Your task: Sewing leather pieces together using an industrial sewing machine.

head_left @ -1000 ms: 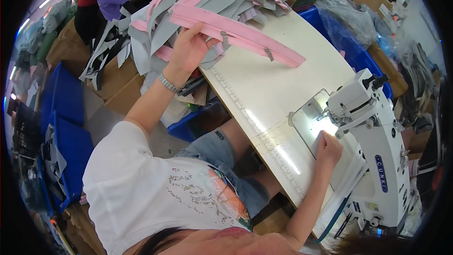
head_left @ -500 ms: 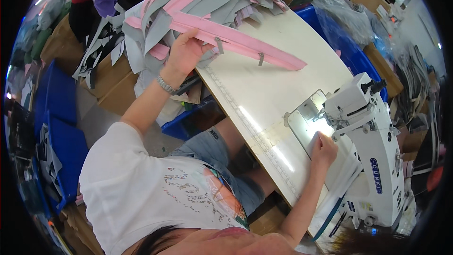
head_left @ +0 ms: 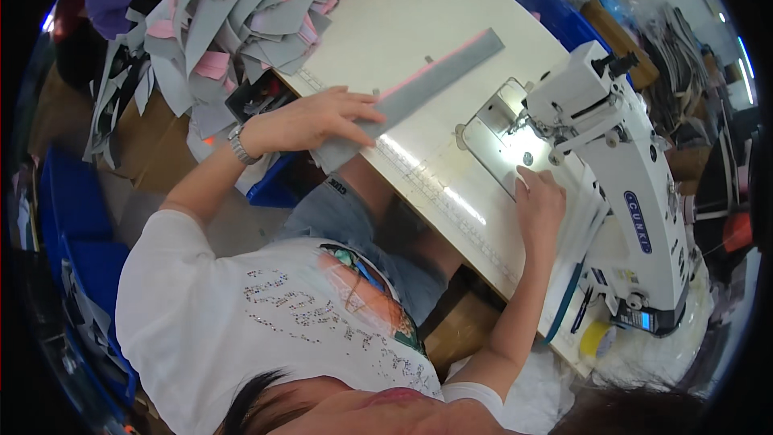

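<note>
A long grey fabric strip [head_left: 451, 68] with a pink edge lies slantwise across the white sewing table. Small grey tabs stick out along its pink side. My left hand [head_left: 322, 119] rests over the strip's near end, fingers stretched and thumb apart; that end droops past the table edge. Beside the lit metal plate [head_left: 493, 133] of the white sewing machine [head_left: 636, 185], my right hand [head_left: 541, 200] is closed with curled fingers. Whatever its fingertips may hold is hidden. A small dark round spot shows on the plate just beyond them.
Grey and pink fabric pieces [head_left: 258, 12] are heaped at the table's far left. Blue bins [head_left: 80, 217] stand on the left. A yellow tape roll [head_left: 597, 339] sits near the machine's base. A person in purple [head_left: 115, 0] is at the far left.
The strip, held up pink side showing, has been turned grey side up and laid on the table. My left hand has come nearer and spread its fingers. The view has shifted.
</note>
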Demonstrator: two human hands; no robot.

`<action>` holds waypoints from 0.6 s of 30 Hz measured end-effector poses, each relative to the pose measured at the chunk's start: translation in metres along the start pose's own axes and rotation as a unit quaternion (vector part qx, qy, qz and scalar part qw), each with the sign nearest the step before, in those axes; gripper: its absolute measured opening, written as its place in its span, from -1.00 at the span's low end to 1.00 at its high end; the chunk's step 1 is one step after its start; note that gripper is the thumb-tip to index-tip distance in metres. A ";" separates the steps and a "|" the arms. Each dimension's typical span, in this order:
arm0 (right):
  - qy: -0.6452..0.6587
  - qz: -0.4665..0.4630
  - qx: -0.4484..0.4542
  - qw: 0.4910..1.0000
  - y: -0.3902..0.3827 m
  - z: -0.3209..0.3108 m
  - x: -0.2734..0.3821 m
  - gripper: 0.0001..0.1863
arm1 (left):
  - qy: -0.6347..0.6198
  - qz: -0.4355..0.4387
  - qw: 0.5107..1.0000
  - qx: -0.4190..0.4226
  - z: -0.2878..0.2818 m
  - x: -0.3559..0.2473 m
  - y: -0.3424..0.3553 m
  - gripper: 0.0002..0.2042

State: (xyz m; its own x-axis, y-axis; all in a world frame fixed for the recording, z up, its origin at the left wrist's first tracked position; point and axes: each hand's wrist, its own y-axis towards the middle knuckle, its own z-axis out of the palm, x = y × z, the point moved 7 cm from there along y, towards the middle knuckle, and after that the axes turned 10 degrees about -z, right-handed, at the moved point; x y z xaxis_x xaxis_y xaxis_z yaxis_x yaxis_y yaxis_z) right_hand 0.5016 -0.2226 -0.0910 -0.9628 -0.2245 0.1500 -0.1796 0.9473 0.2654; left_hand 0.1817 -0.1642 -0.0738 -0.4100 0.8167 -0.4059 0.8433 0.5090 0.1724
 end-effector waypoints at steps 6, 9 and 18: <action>0.015 0.094 -0.204 0.974 -0.098 -0.064 0.010 -0.79 | -0.075 -0.154 0.983 -0.062 -0.009 0.005 0.014 -0.66; -0.025 0.192 -0.307 0.932 -0.167 -0.070 -0.015 -0.80 | 0.001 -0.127 0.991 -0.047 0.004 0.001 0.033 -0.57; -0.116 0.445 -0.356 0.814 -0.276 -0.095 -0.046 -0.80 | 0.121 -0.218 0.968 0.005 0.012 0.031 0.032 -0.42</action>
State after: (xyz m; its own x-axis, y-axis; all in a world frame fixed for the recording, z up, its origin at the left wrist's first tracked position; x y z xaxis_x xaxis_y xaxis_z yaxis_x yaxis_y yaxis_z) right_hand 0.6150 -0.4953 -0.0806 -0.6754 0.6044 0.4225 0.6918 0.3208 0.6469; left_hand 0.1997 -0.1260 -0.0915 -0.7968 0.5647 -0.2151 0.5738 0.8186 0.0234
